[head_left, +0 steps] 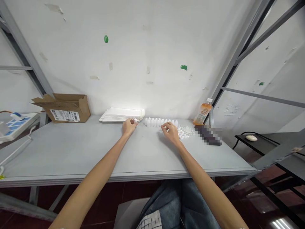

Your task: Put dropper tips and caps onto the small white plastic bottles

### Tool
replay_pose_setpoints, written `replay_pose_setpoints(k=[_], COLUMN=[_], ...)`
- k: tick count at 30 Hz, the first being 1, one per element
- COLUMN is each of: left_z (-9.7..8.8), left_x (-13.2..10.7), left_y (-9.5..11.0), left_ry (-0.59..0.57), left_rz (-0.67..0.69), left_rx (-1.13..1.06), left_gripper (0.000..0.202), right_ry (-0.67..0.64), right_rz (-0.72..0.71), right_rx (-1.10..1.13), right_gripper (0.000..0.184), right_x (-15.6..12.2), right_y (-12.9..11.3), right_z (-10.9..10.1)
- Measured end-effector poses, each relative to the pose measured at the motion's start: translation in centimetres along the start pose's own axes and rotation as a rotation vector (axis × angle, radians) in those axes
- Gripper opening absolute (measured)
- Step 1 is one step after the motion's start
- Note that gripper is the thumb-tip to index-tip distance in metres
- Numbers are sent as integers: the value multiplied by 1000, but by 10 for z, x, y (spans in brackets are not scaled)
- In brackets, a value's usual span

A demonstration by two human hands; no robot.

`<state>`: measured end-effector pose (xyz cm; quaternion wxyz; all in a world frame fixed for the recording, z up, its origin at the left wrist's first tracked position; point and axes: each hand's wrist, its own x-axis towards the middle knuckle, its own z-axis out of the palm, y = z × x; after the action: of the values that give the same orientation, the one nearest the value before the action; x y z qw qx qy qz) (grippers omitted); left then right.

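Observation:
My left hand (128, 127) is closed around a small white bottle (135, 120), whose top shows past the fingers, in front of the stack of white sheets. To the right of it stand rows of small white plastic bottles (154, 122), upright and close together. My right hand (170, 131) hovers before the right end of these rows with thumb and fingers pinched; whatever is between them is too small to make out. Beside that hand lies a loose pile of small white plastic pieces (186, 131), partly hidden by it.
An open cardboard box (69, 109) stands at the back left, near white flat sheets (121, 114). An orange drink bottle (203, 113) and a blurred dark object (209, 136) are at the right. A power strip (17, 125) lies far left. The grey table (83, 152) meets the wall behind.

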<state>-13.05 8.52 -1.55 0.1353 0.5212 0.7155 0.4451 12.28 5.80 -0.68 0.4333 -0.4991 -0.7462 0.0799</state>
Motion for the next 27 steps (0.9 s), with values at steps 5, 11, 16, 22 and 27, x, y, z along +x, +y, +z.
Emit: replay_pose_setpoints(k=[5, 11, 16, 22, 27], left_z=[-8, -12, -28, -51, -42], left_x=[-1, -2, 1, -1, -21], left_y=[-3, -4, -2, 17, 38], left_ry=[17, -23, -30, 357, 437], left_rz=[-39, -50, -108, 48, 414], left_rx=[124, 202, 215, 91, -56], left_gripper=[17, 20, 45, 50, 35], right_ry=[-75, -137, -139, -144, -127], right_rz=[18, 78, 70, 37, 95], right_rx=[-60, -225, -304, -192, 99], right_gripper=[17, 30, 28, 14, 12], right_x=[25, 47, 45, 41, 37], right_y=[-22, -43, -43, -46, -42], right_z=[20, 55, 67, 61, 40])
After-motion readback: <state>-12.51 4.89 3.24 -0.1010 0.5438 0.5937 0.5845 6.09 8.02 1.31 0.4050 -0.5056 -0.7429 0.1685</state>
